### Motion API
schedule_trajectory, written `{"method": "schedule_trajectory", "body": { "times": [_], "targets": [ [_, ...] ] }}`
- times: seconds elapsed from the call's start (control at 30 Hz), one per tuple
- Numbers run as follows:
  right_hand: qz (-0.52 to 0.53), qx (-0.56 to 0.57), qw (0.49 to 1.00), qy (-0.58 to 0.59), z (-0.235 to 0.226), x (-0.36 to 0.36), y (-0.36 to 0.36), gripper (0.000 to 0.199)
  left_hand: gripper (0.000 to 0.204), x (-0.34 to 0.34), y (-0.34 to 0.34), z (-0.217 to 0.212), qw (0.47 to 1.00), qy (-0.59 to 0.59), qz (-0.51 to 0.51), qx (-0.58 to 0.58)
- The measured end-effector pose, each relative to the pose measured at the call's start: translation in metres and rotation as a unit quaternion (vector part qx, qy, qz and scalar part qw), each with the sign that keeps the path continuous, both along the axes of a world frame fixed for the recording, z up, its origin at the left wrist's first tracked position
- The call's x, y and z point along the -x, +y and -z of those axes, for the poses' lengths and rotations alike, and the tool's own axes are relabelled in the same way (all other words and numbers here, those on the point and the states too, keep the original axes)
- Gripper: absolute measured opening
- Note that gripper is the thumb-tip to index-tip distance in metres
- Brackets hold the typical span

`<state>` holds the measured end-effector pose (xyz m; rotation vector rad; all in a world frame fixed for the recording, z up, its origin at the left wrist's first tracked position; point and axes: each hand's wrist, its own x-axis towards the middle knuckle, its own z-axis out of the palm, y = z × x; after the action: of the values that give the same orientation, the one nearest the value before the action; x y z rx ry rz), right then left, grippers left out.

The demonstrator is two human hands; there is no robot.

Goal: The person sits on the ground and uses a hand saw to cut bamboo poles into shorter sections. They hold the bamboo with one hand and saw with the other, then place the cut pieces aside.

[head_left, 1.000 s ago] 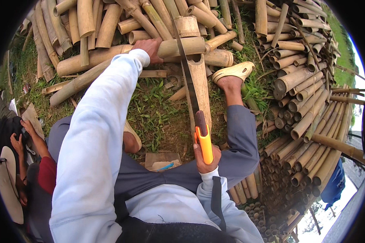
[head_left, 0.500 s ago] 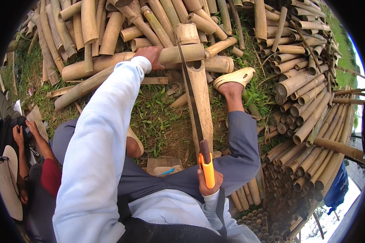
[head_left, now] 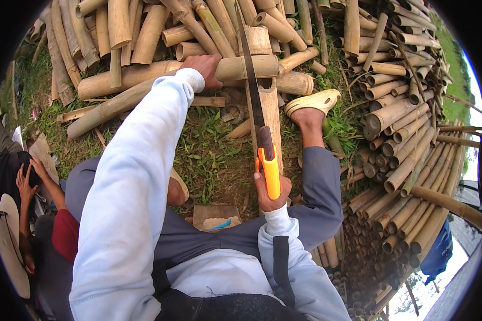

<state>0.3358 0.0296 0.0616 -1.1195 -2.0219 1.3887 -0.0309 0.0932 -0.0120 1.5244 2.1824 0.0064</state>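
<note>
My left hand (head_left: pixel 203 69) is closed around a bamboo pole (head_left: pixel 118 104), which slants up from the left to the middle. The pole's right end rests across a notched, pale wooden or bamboo support (head_left: pixel 272 115). In my right hand (head_left: pixel 272 191) is the orange and dark handle of a handsaw (head_left: pixel 256 101). Its long dark blade points away from me and crosses the pole to the right of my left hand. How deep the blade sits in the pole cannot be made out.
Cut bamboo pieces (head_left: pixel 147 37) lie heaped at the far side. Stacked bamboo (head_left: pixel 407 139) fills the right. My sandalled foot (head_left: pixel 313 101) stands right of the support. Another person's hands (head_left: pixel 35 174) show at the left edge. A board with a blue item (head_left: pixel 219 224) lies between my legs.
My right hand has pushed the saw forward, away from me, so its blade reaches farther past the pole. My left hand keeps its grip on the pole.
</note>
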Motion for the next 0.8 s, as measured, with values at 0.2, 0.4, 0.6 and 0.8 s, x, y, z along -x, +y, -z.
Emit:
{"method": "schedule_trajectory", "body": {
  "times": [0.2, 0.4, 0.6, 0.8],
  "targets": [
    [-0.043, -0.041, 0.997, -0.053, -0.016, -0.02, 0.0, 0.009, 0.064, 0.0, 0.001, 0.006, 1.0, -0.004, 0.006, -0.011],
    [-0.007, -0.084, 0.995, -0.061, -0.019, -0.024, -0.015, 0.008, 0.065, 0.003, -0.002, 0.004, 1.0, -0.001, 0.0, 0.004],
    [0.038, -0.114, 0.992, -0.039, -0.025, -0.023, -0.044, 0.011, 0.066, 0.0, -0.002, 0.004, 1.0, 0.001, -0.005, 0.001],
    [0.044, -0.058, 0.997, -0.014, -0.005, 0.022, -0.01, 0.011, 0.067, -0.014, 0.005, 0.005, 1.0, -0.011, 0.003, 0.003]
  ]
}}
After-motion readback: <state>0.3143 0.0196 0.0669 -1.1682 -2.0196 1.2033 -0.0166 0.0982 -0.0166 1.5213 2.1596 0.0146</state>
